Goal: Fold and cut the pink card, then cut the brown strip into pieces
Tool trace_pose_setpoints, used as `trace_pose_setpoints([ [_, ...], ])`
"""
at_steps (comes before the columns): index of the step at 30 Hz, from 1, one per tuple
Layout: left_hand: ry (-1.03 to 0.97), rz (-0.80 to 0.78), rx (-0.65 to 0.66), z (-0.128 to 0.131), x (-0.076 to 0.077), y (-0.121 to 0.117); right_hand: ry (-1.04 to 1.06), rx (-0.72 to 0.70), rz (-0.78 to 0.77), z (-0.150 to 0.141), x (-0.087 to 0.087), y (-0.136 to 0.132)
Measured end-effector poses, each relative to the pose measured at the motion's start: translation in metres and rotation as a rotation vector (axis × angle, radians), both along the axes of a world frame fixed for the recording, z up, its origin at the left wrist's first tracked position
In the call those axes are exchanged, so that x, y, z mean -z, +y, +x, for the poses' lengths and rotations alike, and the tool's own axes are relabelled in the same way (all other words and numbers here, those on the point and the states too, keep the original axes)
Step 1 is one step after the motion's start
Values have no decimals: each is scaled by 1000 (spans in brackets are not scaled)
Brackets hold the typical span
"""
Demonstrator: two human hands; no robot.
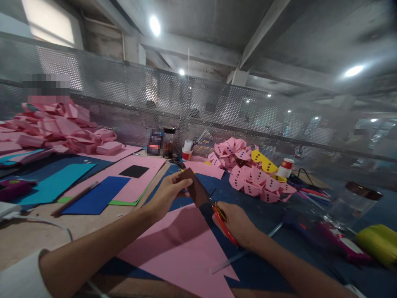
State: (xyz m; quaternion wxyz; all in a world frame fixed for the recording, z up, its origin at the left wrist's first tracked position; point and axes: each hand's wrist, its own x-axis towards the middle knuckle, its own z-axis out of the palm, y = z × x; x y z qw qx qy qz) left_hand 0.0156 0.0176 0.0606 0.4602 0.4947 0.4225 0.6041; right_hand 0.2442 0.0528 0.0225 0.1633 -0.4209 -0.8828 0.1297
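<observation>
My left hand pinches a piece of brown paper between thumb and fingers, above the table. Closed around the red handles of a pair of scissors is my right hand. The scissor blades meet the brown paper along its right edge; whether they are fully closed I cannot tell. Below both hands lies a large pink sheet with a notched corner at its lower right. A clear strip or ruler rests across that sheet and passes under my right forearm.
Folded pink paper is heaped at the left, and dotted pink pieces at the back right. Blue card, teal card and a black rectangle lie leftward. Paper cups, a clear jar and pencil cases stand around.
</observation>
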Motion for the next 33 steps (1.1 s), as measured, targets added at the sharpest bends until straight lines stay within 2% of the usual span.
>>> trace_pose_setpoints([
  [17,42,12,88,3,1,-3,19,-13,-25,0,-6,-5],
  [33,41,-4,94,4,1,-3,-17,-26,9,1,-4,-3],
])
